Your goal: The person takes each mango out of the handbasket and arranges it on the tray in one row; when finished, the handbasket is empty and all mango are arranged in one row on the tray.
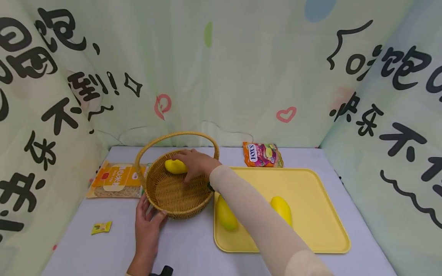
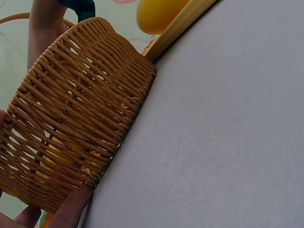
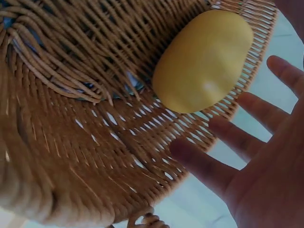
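A wicker basket (image 1: 179, 191) with a tall handle stands on the table, left of a yellow tray. My left hand (image 1: 148, 222) holds its near left side from outside; fingers (image 2: 71, 206) curve along the wall near its base. Over the inside of the basket reaches my right hand (image 1: 197, 163). A yellow mango (image 3: 204, 61) lies against the far wall inside. In the right wrist view my right fingers (image 3: 204, 164) are spread and extended beside the mango, not wrapped round it. Two more mangoes (image 1: 226, 214) (image 1: 281, 209) rest on the tray, the second partly hidden by my right forearm.
The yellow tray (image 1: 310, 230) covers the table's right side. Behind it lies a FOX'S candy bag (image 1: 263, 155). An orange grain packet (image 1: 115, 180) lies left of the basket, with a small yellow wrapped packet (image 1: 101, 227) in front. Printed curtains (image 1: 241, 76) enclose the table.
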Action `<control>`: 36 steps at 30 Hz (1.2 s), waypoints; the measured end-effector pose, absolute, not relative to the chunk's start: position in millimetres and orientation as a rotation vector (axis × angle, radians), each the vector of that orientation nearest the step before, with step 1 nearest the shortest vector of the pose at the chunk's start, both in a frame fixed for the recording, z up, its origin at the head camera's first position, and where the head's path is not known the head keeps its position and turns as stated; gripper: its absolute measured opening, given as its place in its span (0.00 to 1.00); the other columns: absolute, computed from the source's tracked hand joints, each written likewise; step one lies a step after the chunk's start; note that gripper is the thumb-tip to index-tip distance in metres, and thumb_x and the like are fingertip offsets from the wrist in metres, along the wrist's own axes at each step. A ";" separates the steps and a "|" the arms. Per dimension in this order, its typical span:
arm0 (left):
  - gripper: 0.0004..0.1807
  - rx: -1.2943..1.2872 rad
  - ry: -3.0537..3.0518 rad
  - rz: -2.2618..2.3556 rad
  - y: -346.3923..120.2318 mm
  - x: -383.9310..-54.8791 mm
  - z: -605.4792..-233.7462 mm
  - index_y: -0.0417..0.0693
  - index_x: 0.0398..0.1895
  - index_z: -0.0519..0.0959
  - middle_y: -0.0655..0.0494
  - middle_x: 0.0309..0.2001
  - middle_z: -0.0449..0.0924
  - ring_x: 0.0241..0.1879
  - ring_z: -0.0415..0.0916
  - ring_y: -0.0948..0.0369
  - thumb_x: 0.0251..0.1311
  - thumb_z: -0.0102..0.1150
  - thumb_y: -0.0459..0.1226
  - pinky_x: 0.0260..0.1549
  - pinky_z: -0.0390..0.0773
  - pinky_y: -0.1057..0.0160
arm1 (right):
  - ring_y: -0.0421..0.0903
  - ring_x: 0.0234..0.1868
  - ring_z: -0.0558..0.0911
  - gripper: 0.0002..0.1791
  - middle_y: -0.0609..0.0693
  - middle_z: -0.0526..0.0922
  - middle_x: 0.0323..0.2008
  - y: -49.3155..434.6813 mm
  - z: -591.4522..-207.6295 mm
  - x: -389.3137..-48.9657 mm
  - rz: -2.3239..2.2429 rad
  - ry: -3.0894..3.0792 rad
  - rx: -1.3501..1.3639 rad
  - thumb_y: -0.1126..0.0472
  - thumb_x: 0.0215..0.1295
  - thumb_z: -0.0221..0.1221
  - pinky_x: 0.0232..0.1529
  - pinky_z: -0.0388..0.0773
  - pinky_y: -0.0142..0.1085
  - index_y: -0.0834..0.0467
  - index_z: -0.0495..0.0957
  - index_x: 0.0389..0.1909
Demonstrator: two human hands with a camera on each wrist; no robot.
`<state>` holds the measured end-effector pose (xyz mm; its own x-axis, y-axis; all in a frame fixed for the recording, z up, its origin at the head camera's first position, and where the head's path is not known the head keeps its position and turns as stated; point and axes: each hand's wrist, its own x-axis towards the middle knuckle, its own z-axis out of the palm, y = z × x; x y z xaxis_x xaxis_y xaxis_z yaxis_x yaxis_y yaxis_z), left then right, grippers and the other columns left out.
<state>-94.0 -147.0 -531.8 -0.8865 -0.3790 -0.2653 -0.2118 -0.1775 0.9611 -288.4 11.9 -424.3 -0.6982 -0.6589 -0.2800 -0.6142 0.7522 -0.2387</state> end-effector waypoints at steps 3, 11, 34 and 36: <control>0.53 0.699 -1.934 -2.225 -147.0 -94.7 -531.5 0.75 0.86 0.46 0.55 0.86 0.48 0.81 0.57 0.49 0.68 0.61 0.27 0.57 0.83 0.68 | 0.52 0.83 0.58 0.56 0.43 0.55 0.85 10.6 -425.4 -290.6 -0.153 2.594 -1.002 0.41 0.56 0.78 0.78 0.70 0.55 0.35 0.58 0.82; 0.53 0.713 -1.927 -2.237 -144.6 -93.6 -530.9 0.72 0.87 0.47 0.55 0.86 0.48 0.81 0.57 0.49 0.67 0.61 0.27 0.53 0.83 0.73 | 0.52 0.84 0.56 0.55 0.40 0.56 0.84 2.9 -424.9 -289.7 -0.089 2.581 -1.026 0.39 0.56 0.77 0.79 0.68 0.55 0.31 0.58 0.82; 0.53 0.691 -1.931 -2.233 -147.2 -94.0 -533.9 0.73 0.86 0.46 0.56 0.86 0.49 0.81 0.57 0.49 0.67 0.61 0.27 0.55 0.83 0.72 | 0.53 0.74 0.72 0.53 0.51 0.68 0.78 -7.5 -436.1 -281.8 -0.021 2.509 -0.895 0.46 0.55 0.79 0.71 0.76 0.50 0.32 0.62 0.80; 0.53 0.689 -1.930 -2.233 -148.2 -94.3 -534.1 0.73 0.86 0.46 0.56 0.86 0.49 0.81 0.56 0.49 0.67 0.61 0.27 0.54 0.83 0.73 | 0.50 0.68 0.75 0.53 0.50 0.73 0.73 -8.1 -436.8 -281.0 -0.036 2.505 -0.898 0.47 0.55 0.80 0.67 0.79 0.48 0.32 0.63 0.80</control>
<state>-94.3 -148.2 -534.1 -0.8909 -0.3702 -0.2633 -0.2069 -0.1852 0.9607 -281.0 -8.1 -436.8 -0.6721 -0.6055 -0.4263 -0.5931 0.7848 -0.1798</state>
